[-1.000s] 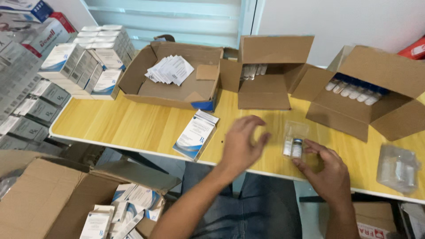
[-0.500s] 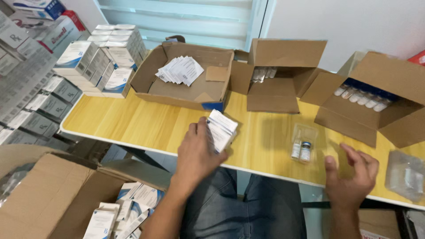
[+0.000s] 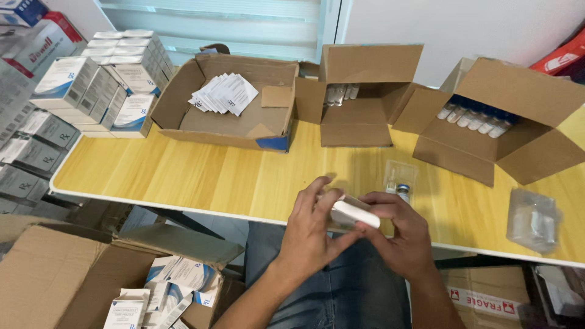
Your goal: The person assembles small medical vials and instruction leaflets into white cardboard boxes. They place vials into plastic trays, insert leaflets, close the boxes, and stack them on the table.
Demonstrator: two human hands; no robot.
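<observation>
The small white carton (image 3: 353, 213), which half a second ago the left hand (image 3: 311, 234) alone lifted over the table, now sits between both hands at the near table edge, above the person's lap; the right hand (image 3: 396, 234), then spread and empty off to the side, has closed in and pinches the carton's end, while the left hand's fingers wrap its other side. The carton is flat and narrow, seen edge-on. Just behind it on the wooden table (image 3: 201, 176) lies a clear plastic tray (image 3: 399, 181) with small vials. Farther back stand three open cardboard boxes: one with folded leaflets (image 3: 224, 94), one with vials (image 3: 341, 94), one with blue-capped vials (image 3: 472, 119). Stacked white-and-blue cartons (image 3: 103, 79) fill the left corner.
</observation>
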